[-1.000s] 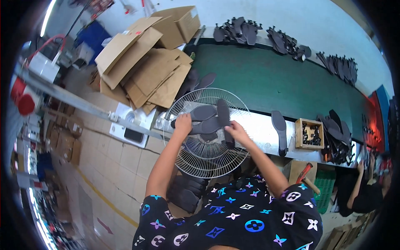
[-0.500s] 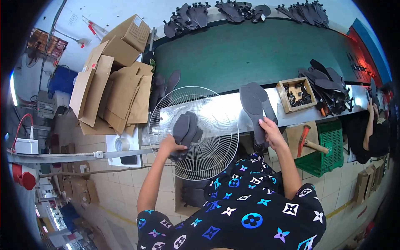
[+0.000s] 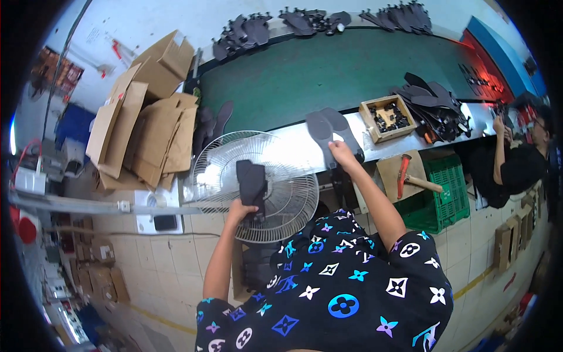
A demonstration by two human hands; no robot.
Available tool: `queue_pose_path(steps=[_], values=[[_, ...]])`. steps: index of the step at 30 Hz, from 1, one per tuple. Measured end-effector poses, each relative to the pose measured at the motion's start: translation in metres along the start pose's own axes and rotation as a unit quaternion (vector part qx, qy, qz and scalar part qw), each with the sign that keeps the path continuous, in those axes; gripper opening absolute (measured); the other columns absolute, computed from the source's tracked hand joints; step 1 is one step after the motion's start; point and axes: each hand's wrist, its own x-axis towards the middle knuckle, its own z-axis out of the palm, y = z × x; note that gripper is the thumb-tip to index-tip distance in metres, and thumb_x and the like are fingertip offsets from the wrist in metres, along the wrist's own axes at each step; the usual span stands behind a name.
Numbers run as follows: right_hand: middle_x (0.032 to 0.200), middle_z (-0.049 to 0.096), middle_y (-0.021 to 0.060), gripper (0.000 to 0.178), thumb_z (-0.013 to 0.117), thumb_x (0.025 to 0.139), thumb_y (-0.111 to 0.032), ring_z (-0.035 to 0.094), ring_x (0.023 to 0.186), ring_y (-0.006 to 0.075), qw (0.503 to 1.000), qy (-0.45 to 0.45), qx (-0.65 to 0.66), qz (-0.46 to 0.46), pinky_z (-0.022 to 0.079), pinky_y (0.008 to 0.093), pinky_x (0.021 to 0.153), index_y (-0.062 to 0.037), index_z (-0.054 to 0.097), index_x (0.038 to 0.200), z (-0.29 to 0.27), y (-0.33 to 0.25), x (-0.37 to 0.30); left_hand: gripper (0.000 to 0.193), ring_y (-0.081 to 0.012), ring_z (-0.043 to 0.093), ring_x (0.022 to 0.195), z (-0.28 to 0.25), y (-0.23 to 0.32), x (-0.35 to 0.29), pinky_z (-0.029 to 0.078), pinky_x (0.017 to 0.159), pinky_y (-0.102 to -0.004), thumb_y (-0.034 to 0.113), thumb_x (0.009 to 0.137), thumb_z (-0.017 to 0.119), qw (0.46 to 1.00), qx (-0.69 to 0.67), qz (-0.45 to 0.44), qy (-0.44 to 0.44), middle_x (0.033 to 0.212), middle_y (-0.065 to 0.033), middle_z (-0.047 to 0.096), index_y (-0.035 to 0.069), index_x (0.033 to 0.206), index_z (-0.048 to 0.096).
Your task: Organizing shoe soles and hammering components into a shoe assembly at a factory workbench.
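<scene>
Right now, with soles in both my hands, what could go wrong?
The dark soles in your left hand overlap the wire fan guard in view, so they might snag there. The single sole in your right hand overlaps a second sole and could drag it along. The hammer juts past the brown board, so a bump might knock it down.

Matt dark soles (image 3: 251,182) in my grip, glossy metal bench strip (image 3: 300,141) before me.
The soles I hold look smooth and dull; the fan guard (image 3: 291,206) is thin, shiny metal wire. I see a matt green work surface (image 3: 281,88), a small box (image 3: 392,135) of bare wood, a plastic crate (image 3: 450,188), dull brown cardboard (image 3: 153,138), and my own shirt (image 3: 319,287) of printed cloth.
</scene>
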Motion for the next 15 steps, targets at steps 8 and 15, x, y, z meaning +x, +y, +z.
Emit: queue_pose_path(steps=[8,15], values=[[0.120,0.057,0.0281,0.057,0.056,0.093,-0.030,0.057,0.109,0.0407,0.909,-0.073,-0.072,-0.405,0.044,0.0447,0.094,0.0019,0.039,0.136,0.064,-0.112,-0.076,0.048,-0.0217,0.066,0.080,-0.016,0.014,0.024,0.050,0.077,-0.0354,0.015,0.060,0.086,0.999,-0.033,-0.036,-0.006,0.088,-0.0143,0.070,-0.009,0.097,0.068],[0.086,0.070,0.0151,0.023,0.051,0.094,-0.011,0.069,0.070,0.0243,0.952,-0.118,0.068,-0.273,0.053,0.0341,0.059,-0.0006,0.058,0.114,0.090,-0.106,-0.032,0.051,-0.0227,0.065,0.087,-0.058,0.022,-0.006,0.049,0.079,-0.0350,0.014,0.066,0.085,0.997,-0.053,-0.052,0.002,0.099,-0.0136,0.069,-0.010,0.106,0.064]])
